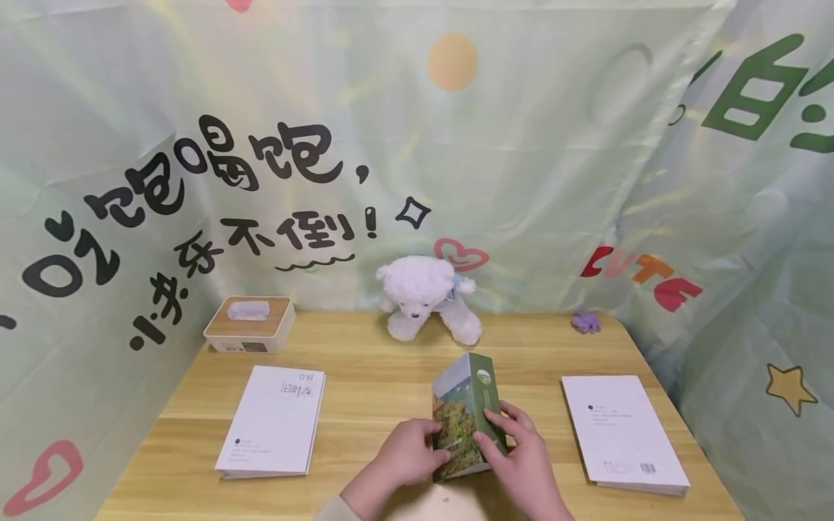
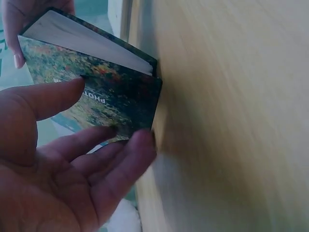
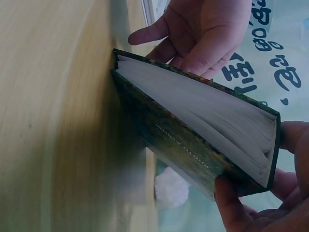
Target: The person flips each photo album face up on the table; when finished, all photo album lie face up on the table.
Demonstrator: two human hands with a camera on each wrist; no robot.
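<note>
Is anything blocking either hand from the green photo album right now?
Nothing visible is: the right hand grips the album, and the left hand is right up against its picture cover. The white plush bear sits beyond the album, not between it and either hand.

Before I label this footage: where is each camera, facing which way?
Head: worn on the head, facing forward and down at the photo album; left hand and right hand show.
Left wrist: worn there, facing the album's cover; left hand near, right hand partly at top left.
Right wrist: worn there, facing the album's page edges; right hand lower right, left hand at top.
Shared by both wrist views: album, both hands, wooden table.
</note>
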